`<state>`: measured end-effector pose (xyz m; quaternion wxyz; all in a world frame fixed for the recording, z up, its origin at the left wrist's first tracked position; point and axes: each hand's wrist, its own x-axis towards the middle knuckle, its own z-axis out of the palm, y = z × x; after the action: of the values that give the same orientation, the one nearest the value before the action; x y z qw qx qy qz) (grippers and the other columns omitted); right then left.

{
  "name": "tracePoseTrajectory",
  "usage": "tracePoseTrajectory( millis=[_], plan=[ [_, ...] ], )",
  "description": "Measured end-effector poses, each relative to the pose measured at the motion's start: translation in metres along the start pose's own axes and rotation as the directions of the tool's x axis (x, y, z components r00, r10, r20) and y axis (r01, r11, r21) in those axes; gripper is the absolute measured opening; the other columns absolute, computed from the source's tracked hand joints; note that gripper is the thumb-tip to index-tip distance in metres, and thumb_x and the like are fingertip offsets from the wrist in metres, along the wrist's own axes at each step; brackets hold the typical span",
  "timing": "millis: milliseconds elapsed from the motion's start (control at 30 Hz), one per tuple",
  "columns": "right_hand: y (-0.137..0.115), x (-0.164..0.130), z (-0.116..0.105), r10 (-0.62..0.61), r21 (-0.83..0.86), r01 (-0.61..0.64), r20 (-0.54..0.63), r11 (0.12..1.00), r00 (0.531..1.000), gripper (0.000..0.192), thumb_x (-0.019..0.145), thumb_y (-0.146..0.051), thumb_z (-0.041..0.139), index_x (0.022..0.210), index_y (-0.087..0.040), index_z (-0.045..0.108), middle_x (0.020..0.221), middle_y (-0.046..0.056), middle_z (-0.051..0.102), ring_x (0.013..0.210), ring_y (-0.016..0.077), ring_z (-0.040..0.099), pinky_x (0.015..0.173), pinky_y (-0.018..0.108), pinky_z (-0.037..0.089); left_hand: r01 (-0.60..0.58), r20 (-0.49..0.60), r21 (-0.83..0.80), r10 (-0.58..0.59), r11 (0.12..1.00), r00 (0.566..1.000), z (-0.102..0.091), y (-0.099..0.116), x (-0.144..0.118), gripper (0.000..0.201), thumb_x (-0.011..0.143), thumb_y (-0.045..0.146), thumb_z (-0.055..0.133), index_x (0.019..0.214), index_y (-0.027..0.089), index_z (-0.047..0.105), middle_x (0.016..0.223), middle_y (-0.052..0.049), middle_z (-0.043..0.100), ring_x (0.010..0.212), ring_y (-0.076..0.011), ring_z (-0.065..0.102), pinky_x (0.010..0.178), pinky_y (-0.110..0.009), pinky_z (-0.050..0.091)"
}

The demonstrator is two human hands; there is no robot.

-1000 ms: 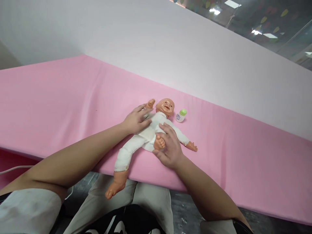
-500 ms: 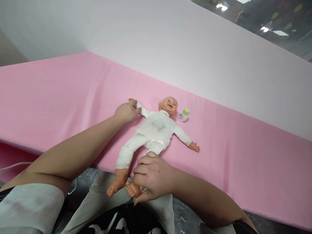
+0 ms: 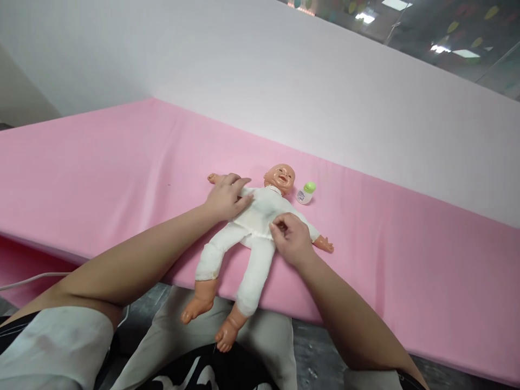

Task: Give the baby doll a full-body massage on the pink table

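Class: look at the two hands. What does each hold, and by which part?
Left hand presses the doll at its shoulder; right hand pinches the doll's white suit at the waist.

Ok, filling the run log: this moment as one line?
left hand: flat on doll shoulder | right hand: pinching suit at waist | doll: on back, pink bed, feet overhang | bottle: beside head

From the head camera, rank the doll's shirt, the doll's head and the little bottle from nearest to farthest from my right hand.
1. Doll's shirt: under the right hand, touching.
2. Doll's head: farther up the pink sheet.
3. Little bottle: beside the head, slightly farther.
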<state>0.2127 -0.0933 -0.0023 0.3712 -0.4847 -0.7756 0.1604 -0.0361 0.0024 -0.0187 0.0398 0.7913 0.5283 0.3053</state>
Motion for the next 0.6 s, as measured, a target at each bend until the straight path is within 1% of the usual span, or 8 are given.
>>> tracePoseTrajectory(
  millis=[67, 100, 133, 200, 267, 367, 467, 600],
  plan=[
    [0.011, 0.007, -0.007, 0.226, -0.119, -0.215, 0.088, 0.969, 0.97, 0.026, 0.1, -0.049, 0.059, 0.105, -0.024, 0.066, 0.082, 0.003, 0.073, 0.076, 0.0236, 0.069, 0.074, 0.037, 0.053, -0.136, 0.072, -0.124, 0.145, 0.983, 0.987, 0.002, 0.009, -0.003, 0.062, 0.1, 0.06, 0.047, 0.148, 0.023, 0.06, 0.133, -0.014, 0.062, 0.124, -0.0328, 0.06, 0.113, -0.049, 0.045],
    [0.015, 0.01, -0.01, 0.301, -0.18, -0.277, 0.12, 0.944, 0.946, 0.035, 0.101, -0.055, 0.057, 0.115, -0.023, 0.064, 0.084, 0.004, 0.075, 0.078, 0.0259, 0.07, 0.075, 0.039, 0.054, -0.176, 0.107, -0.166, 0.195, 0.97, 0.975, 0.003, 0.012, -0.005, 0.061, 0.101, 0.06, 0.046, 0.147, 0.022, 0.061, 0.13, -0.013, 0.063, 0.12, -0.0311, 0.062, 0.111, -0.047, 0.048],
    [0.017, 0.011, -0.012, 0.35, -0.234, -0.313, 0.136, 0.92, 0.927, 0.046, 0.101, -0.06, 0.054, 0.126, -0.022, 0.061, 0.09, 0.008, 0.077, 0.084, 0.0294, 0.072, 0.078, 0.042, 0.054, -0.191, 0.137, -0.186, 0.218, 0.964, 0.966, 0.005, 0.015, -0.006, 0.06, 0.102, 0.06, 0.045, 0.146, 0.022, 0.062, 0.127, -0.013, 0.064, 0.116, -0.0302, 0.064, 0.108, -0.046, 0.049],
    [0.02, 0.013, -0.013, 0.388, -0.296, -0.336, 0.136, 0.894, 0.912, 0.067, 0.102, -0.068, 0.049, 0.146, -0.018, 0.05, 0.108, 0.017, 0.078, 0.1, 0.0372, 0.074, 0.086, 0.049, 0.054, -0.158, 0.173, -0.173, 0.188, 0.972, 0.967, 0.007, 0.019, -0.008, 0.059, 0.103, 0.06, 0.045, 0.144, 0.022, 0.064, 0.123, -0.013, 0.066, 0.111, -0.0304, 0.067, 0.105, -0.048, 0.051],
    [0.022, 0.012, -0.011, 0.387, -0.301, -0.333, 0.14, 0.894, 0.912, 0.079, 0.102, -0.07, 0.045, 0.16, -0.017, 0.036, 0.126, 0.022, 0.074, 0.114, 0.0422, 0.072, 0.095, 0.056, 0.053, -0.08, 0.187, -0.135, 0.105, 0.988, 0.977, 0.009, 0.023, -0.009, 0.06, 0.102, 0.059, 0.045, 0.144, 0.021, 0.063, 0.122, -0.014, 0.068, 0.113, -0.032, 0.067, 0.104, -0.05, 0.052],
    [0.025, 0.01, -0.005, 0.365, -0.215, -0.334, 0.127, 0.918, 0.922, 0.085, 0.103, -0.067, 0.046, 0.169, -0.02, 0.02, 0.15, 0.023, 0.061, 0.135, 0.043, 0.063, 0.11, 0.062, 0.048, 0.022, 0.223, -0.113, 0.004, 0.993, 0.975, 0.009, 0.035, -0.006, 0.058, 0.102, 0.06, 0.043, 0.14, 0.021, 0.064, 0.121, -0.014, 0.072, 0.117, -0.0342, 0.068, 0.103, -0.05, 0.052],
    [0.03, 0.008, 0.002, 0.318, -0.065, -0.313, 0.08, 0.948, 0.945, 0.09, 0.102, -0.064, 0.052, 0.171, -0.022, 0.012, 0.169, 0.02, 0.041, 0.155, 0.0392, 0.043, 0.124, 0.063, 0.037, 0.161, 0.274, -0.179, -0.108, 0.971, 0.956, 0.008, 0.051, 0.0, 0.06, 0.1, 0.066, 0.043, 0.132, 0.021, 0.066, 0.114, -0.014, 0.076, 0.11, -0.0357, 0.072, 0.096, -0.05, 0.054],
    [0.028, 0.002, 0.008, 0.141, 0.049, -0.145, 0.078, 0.988, 0.987, 0.093, 0.103, -0.058, 0.053, 0.172, -0.022, 0.003, 0.179, 0.016, 0.017, 0.168, 0.0323, 0.011, 0.133, 0.061, 0.024, 0.367, 0.319, -0.385, -0.251, 0.847, 0.914, 0.014, 0.065, 0.004, 0.072, 0.093, 0.081, 0.043, 0.125, 0.021, 0.067, 0.114, -0.015, 0.078, 0.106, -0.0363, 0.074, 0.09, -0.049, 0.057]
  ],
)
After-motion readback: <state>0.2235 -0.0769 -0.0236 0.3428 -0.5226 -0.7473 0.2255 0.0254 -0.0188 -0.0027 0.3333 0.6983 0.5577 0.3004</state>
